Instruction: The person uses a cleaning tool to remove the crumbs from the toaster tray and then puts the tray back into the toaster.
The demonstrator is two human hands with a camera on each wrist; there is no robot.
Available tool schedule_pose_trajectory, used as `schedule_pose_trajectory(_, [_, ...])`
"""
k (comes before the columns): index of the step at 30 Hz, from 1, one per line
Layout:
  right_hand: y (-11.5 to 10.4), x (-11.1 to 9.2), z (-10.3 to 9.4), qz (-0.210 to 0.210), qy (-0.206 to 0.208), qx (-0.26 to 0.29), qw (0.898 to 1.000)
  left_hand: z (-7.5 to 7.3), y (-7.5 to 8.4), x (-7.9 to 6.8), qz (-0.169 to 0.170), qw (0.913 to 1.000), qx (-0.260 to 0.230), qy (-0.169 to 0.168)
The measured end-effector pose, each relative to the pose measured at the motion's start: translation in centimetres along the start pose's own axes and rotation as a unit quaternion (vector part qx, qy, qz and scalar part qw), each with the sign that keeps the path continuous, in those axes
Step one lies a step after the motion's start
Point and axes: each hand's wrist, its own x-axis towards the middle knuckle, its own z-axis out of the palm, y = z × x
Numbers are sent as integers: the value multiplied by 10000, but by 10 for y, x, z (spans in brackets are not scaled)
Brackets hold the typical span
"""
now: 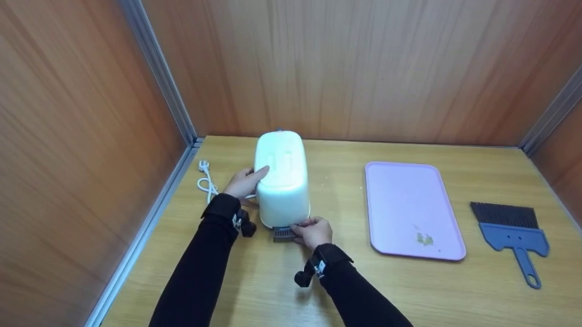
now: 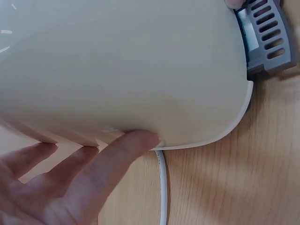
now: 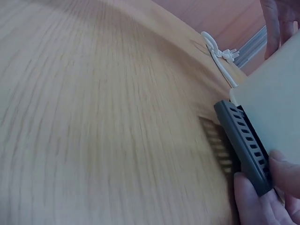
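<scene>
A pale toaster (image 1: pixel 284 183) with rounded edges stands on the left part of the wooden table. At its near end, a grey slotted crumb tray (image 1: pixel 283 234) sticks out from under the body. My right hand (image 1: pixel 315 232) pinches the right end of this crumb tray (image 3: pixel 244 145), thumb above and fingers below. On the toaster's left side rests my left hand (image 1: pixel 245 183), its thumb up against the body. The left wrist view shows its fingers (image 2: pixel 110 164) spread and pressing the smooth wall low down, near a white cord (image 2: pixel 162 187).
The white plug (image 1: pixel 204 166) lies with its looped cord left of the toaster. Rightward is a pink tray (image 1: pixel 407 198) with a few greenish crumbs (image 1: pixel 424 239). Farther right lies a blue brush (image 1: pixel 514 234) with dark bristles. Wooden panels (image 1: pixel 349 63) enclose the table's back and sides.
</scene>
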Motion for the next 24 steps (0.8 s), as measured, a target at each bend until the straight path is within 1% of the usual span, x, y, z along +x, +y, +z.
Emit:
schedule_pose_trajectory(4, [0, -1, 0, -159, -118, -165, 9997, -4, 0, 1, -54, 10000, -38, 34])
schedule_pose_trajectory(7, [-2, 0, -3, -310, -212, -592, 9975, -6, 1, 1, -99, 9999, -111, -6])
schedule_pose_trajectory(10, [-5, 1, -10, -549, -418, -1047, 9921, -8, 1, 1, -87, 9999, -134, -17])
schedule_pose_trajectory(12, [-8, 1, -16, -801, -584, -1361, 9857, -8, 1, 0, -49, 9999, -138, -41])
schedule_pose_trajectory(14, [-12, 1, -22, -1113, -688, -1743, 9760, -8, 1, 0, -8, 9999, -105, -34])
schedule_pose_trajectory(15, [-13, 2, -24, -1303, -733, -1944, 9695, -9, 0, 0, 0, 9999, -99, -32])
schedule_pose_trajectory(16, [-15, 1, -26, -1546, -760, -2183, 9606, -10, 0, -1, -3, 10000, -80, -21])
schedule_pose_trajectory(17, [-16, 1, -27, -1810, -765, -2451, 9494, -11, -1, -1, -21, 10000, -94, -10])
schedule_pose_trajectory(19, [-17, 0, -28, -2346, -768, -2972, 9223, -13, -1, -2, -53, 9999, -96, 28])
schedule_pose_trajectory(20, [-17, 0, -27, -2562, -772, -3197, 9089, -15, -1, -2, -71, 9999, -100, 37])
schedule_pose_trajectory(21, [-17, -1, -26, -2735, -780, -3361, 8979, -16, -1, -2, -94, 9999, -101, 55])
schedule_pose_trajectory(22, [-16, -2, -24, -2865, -785, -3470, 8896, -17, -2, -3, -99, 9999, -86, 64])
schedule_pose_trajectory(23, [-15, -3, -22, -2899, -806, -3514, 8866, -18, -2, -3, -95, 9999, -86, 66])
schedule_pose_trajectory(24, [-14, -3, -19, -2891, -827, -3526, 8862, -19, -3, -3, -90, 9999, -75, 77])
